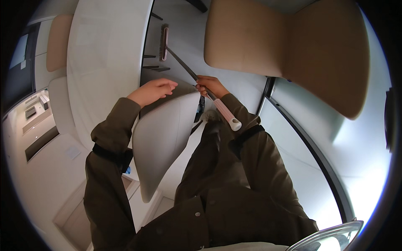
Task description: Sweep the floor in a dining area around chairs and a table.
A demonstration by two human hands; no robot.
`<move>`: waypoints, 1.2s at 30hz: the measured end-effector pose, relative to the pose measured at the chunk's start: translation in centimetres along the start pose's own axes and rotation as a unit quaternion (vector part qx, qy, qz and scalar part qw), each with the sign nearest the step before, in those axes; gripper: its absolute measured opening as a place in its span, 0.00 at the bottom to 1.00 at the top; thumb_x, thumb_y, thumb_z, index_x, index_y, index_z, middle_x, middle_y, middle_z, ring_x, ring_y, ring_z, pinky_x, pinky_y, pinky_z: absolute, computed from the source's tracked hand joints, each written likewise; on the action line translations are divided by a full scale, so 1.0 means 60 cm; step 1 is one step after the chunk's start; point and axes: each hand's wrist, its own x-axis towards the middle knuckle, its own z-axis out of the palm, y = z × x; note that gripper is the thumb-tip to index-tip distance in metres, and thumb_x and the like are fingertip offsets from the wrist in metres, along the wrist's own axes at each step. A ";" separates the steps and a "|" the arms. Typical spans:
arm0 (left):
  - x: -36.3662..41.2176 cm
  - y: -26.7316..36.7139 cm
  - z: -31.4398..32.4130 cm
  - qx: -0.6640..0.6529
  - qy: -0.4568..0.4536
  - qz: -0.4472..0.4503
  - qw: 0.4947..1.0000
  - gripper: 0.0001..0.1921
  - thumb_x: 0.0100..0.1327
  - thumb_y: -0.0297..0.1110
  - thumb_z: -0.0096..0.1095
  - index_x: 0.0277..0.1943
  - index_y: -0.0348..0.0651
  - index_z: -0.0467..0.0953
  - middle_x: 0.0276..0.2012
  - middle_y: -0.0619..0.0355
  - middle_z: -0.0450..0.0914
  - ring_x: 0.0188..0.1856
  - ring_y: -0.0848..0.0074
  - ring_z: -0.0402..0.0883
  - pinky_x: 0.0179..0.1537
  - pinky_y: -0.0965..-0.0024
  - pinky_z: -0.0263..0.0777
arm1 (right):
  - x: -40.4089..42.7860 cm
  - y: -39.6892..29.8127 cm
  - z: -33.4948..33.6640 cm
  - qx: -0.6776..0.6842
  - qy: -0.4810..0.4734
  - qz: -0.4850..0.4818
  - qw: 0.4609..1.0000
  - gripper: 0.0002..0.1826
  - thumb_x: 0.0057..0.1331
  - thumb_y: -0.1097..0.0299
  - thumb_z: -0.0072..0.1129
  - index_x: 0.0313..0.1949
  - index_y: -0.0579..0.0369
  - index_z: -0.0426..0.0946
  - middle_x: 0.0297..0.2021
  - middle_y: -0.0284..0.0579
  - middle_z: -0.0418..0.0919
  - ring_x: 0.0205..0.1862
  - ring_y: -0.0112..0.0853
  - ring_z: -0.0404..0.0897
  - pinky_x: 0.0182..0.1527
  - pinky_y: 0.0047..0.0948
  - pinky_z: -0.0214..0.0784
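Observation:
My right hand (214,86) is wrapped around the dark shaft of a broom (183,65). Its pink ribbed grip (223,109), with a white end cap, slants back along my forearm. The pink broom head (164,42) lies on the grey floor beside the table, dark bristles facing the table side. My left hand (154,91) is empty, fingers loosely bent, above the light grey chair (168,135) and near its backrest's upper edge. A gap separates it from the broom shaft.
A white table (106,62) runs along the left, with dark legs underneath. A tan chair (245,37) stands at the upper right. A black-framed glass panel (301,150) borders my right side. More chairs, one tan (58,42), stand across the table.

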 end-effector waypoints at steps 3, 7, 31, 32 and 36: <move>0.004 0.002 0.004 -0.038 0.023 0.011 0.999 0.20 0.64 0.38 0.42 0.57 0.40 0.64 0.54 0.53 0.68 0.54 0.72 0.69 0.54 0.71 0.61 | 0.033 -0.015 0.005 0.000 -0.049 0.003 0.999 0.03 0.59 0.77 0.47 0.30 0.63 0.64 0.20 0.41 0.66 0.17 0.21 0.63 0.17 0.20 0.55; 0.018 0.004 0.006 -0.006 0.054 0.032 0.998 0.19 0.65 0.35 0.39 0.57 0.39 0.64 0.54 0.53 0.68 0.54 0.72 0.69 0.54 0.71 0.61 | 0.106 -0.022 0.015 -0.019 -0.042 -0.009 0.999 0.04 0.58 0.77 0.47 0.27 0.64 0.64 0.18 0.41 0.65 0.17 0.24 0.64 0.17 0.25 0.57; 0.010 0.000 -0.012 -0.003 0.088 0.111 0.990 0.17 0.65 0.32 0.44 0.55 0.36 0.66 0.51 0.54 0.71 0.51 0.73 0.71 0.53 0.73 0.62 | 0.060 -0.018 -0.024 -0.108 -0.008 -0.019 0.994 0.09 0.63 0.68 0.43 0.30 0.61 0.66 0.19 0.36 0.66 0.15 0.22 0.62 0.18 0.20 0.56; 0.011 0.005 -0.012 0.003 0.087 0.116 0.989 0.17 0.64 0.32 0.45 0.55 0.36 0.66 0.51 0.55 0.71 0.51 0.73 0.72 0.53 0.73 0.62 | 0.096 -0.039 -0.010 -0.149 -0.006 -0.038 0.988 0.09 0.63 0.68 0.43 0.28 0.60 0.65 0.17 0.37 0.65 0.14 0.23 0.62 0.18 0.21 0.56; 0.025 0.010 -0.015 0.018 0.092 0.099 0.991 0.17 0.64 0.33 0.47 0.55 0.37 0.66 0.51 0.55 0.71 0.50 0.74 0.71 0.53 0.73 0.62 | 0.191 -0.091 0.041 0.037 0.070 -0.031 0.996 0.12 0.63 0.67 0.41 0.23 0.59 0.64 0.15 0.38 0.64 0.14 0.25 0.63 0.18 0.23 0.56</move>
